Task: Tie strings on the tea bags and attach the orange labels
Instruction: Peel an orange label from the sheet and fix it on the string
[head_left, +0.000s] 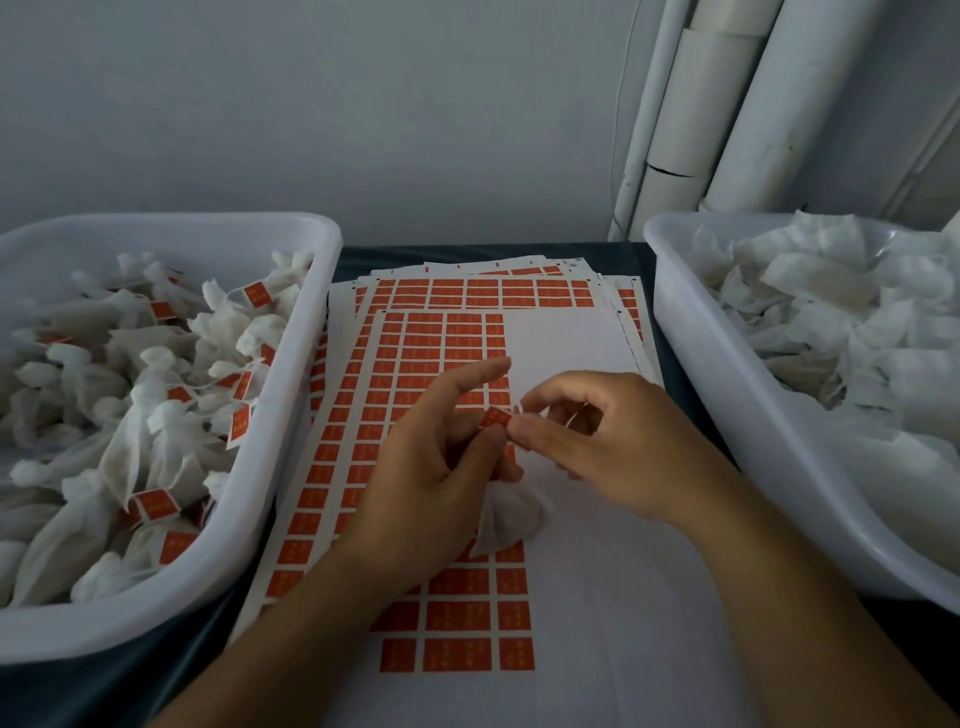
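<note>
At the centre of the frame, the right hand (618, 441) pinches a small orange rectangular paper label (497, 417) between thumb and forefinger, its other fingers loosely curled. The left hand (431, 467) meets it there: thumb against the label's lower edge, forefinger stretched straight above, lower fingers curled round the neck of a white gauze tea bag (506, 522) that hangs just below both hands. Under them lies a white sheet of orange peel-off labels (452, 618), its right part bare, on top of a fanned stack of similar sheets on the dark bench (636, 254). A white plastic tub (218, 566) at the left holds tied, labelled tea bags; another white plastic tub (727, 415) at the right holds flat white bags.
</note>
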